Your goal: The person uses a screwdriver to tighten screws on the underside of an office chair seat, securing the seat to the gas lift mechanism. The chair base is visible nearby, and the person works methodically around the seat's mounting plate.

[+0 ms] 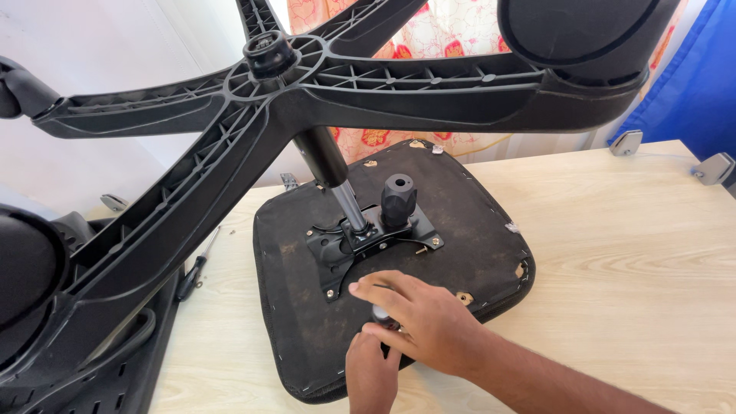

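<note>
Right hand laid knuckles-up on the underside of an overturned black seat cushion, fingers curled loosely around a small dark knob or lever end, only partly visible beneath the palm. Left hand placed just below and touching the right, fingers bent, thumb tip pressed near the same small part; cannot tell whether actually gripping it. Seat cushion resting flat under both hands on a pale wooden table, staples showing along its edge. Just beyond the fingertips, a black metal mounting plate bolted to the cushion, with a ribbed black adjustment knob standing upright on it. Rising from that plate, away from the hands, a gas lift column, tilted, carrying a black five-star chair base spread overhead. Casters at the arm ends: one high to the right of the hands, another far to the left. Left of the hands, well apart, a screwdriver lying on the table beside a black plastic chair back.
</note>
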